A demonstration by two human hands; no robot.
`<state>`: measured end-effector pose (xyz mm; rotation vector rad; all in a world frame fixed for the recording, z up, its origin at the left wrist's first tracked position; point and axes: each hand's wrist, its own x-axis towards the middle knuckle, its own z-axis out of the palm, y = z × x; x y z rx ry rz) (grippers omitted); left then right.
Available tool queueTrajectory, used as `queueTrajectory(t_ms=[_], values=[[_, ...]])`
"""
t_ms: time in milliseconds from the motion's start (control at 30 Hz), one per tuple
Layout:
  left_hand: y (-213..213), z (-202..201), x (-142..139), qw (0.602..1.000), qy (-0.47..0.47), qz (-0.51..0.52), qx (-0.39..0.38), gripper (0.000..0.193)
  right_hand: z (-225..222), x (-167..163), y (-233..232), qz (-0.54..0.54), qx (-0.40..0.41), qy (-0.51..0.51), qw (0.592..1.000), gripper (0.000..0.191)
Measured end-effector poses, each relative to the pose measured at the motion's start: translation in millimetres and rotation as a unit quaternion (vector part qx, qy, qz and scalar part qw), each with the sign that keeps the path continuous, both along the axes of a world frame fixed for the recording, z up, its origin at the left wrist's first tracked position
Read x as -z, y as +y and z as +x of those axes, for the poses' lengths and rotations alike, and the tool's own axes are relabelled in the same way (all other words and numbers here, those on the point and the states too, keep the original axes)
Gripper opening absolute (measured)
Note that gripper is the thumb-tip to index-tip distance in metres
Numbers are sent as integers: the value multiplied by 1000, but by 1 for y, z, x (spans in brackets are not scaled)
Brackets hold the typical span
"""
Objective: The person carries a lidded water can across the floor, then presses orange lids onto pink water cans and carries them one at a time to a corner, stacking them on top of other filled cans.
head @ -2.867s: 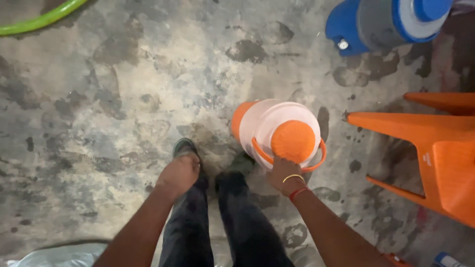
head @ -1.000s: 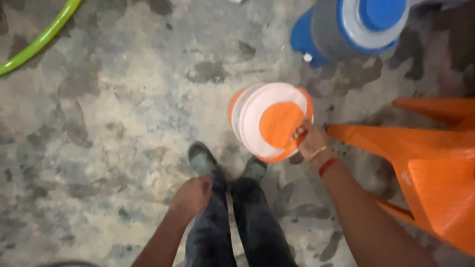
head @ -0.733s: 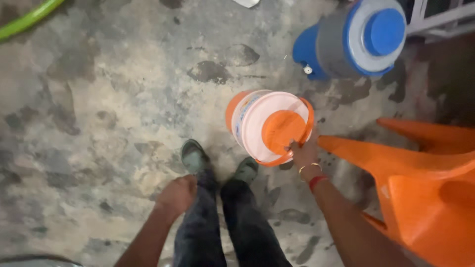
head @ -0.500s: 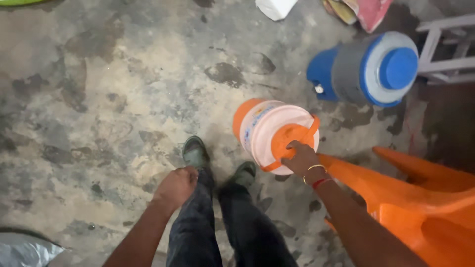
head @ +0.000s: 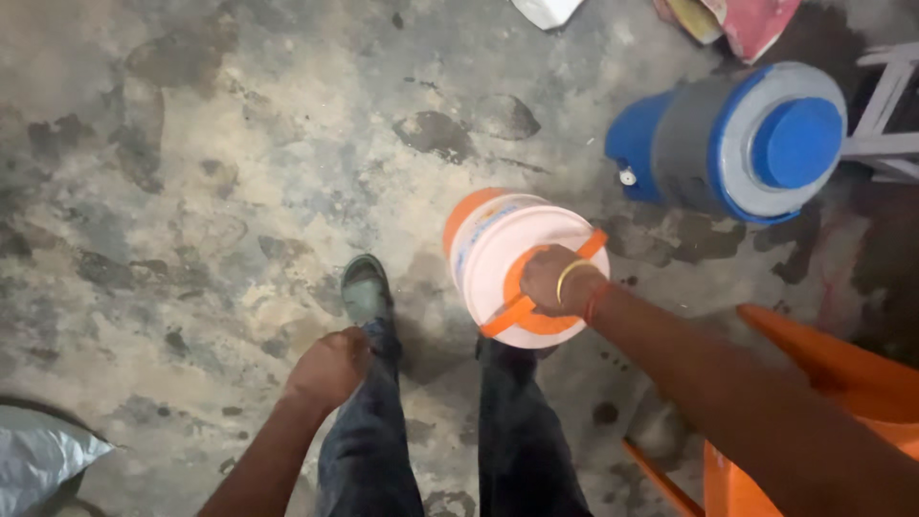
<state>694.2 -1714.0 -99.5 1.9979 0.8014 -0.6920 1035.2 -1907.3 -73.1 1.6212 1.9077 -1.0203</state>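
The orange-and-white water jug (head: pixel 507 251) is held above the floor (head: pixel 211 172), left of the blue cooler (head: pixel 737 144), its handle clamped by the right hand (head: pixel 560 280). The left hand (head: pixel 327 367) is loosely curled, empty.

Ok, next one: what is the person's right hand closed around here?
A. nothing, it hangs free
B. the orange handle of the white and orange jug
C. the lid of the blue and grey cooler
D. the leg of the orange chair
B: the right hand is wrapped around the orange handle across the top of the white and orange jug, while the blue and grey cooler stands apart, untouched.
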Motion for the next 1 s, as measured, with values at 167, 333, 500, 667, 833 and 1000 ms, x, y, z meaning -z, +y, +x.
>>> queueTrajectory(t_ms=[167, 333, 500, 667, 833, 1000], values=[[-70, 43, 18, 1000, -7, -16, -9, 21, 21, -12, -51, -131, 89, 63, 985, 57], [-148, 73, 28, 995, 26, -9, -100, 25, 11, -28, -110, 102, 175, 103, 974, 61], [-198, 82, 18, 999, 24, -35, -26, 24, 9, -23, -138, 49, 216, 92, 971, 54], [-209, 119, -7, 999, -8, -31, -37, 22, 18, -23, -183, 161, 297, 98, 936, 54], [-192, 182, -32, 1000, 2, -2, 0, 20, 64, -12, -195, 63, 355, 68, 930, 52], [-192, 223, -41, 993, -112, -21, -11, 20, 114, 3, -196, 63, 533, 59, 842, 65]])
